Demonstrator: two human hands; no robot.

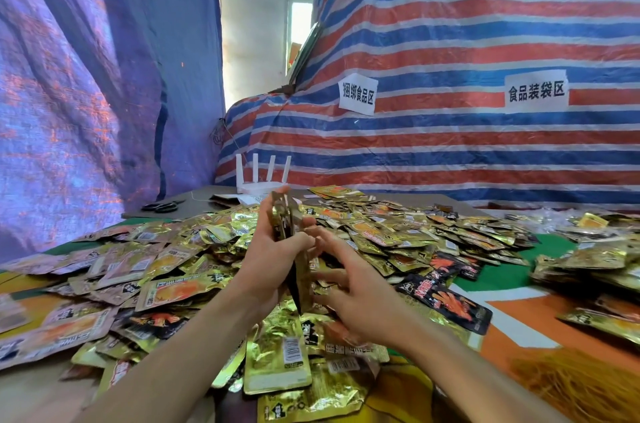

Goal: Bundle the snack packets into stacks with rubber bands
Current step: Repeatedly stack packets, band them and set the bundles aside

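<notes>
A stack of gold snack packets [300, 266] stands on edge above the big loose heap of gold and black packets [398, 235] covering the table. My left hand [273, 256] grips the stack from the left, fingers curled round its upper part. My right hand [349, 287] is blurred; its spread fingers touch the stack's right face. A pile of yellow rubber bands [581, 384] lies at the lower right of the table. No band is visible on the stack.
A white router with several antennas [263, 180] and black scissors [162, 206] sit at the table's far side. Bundled packets [585, 266] lie at the right. Striped tarpaulin with paper signs [358, 96] rises behind; a blue tarp [86, 76] hangs left.
</notes>
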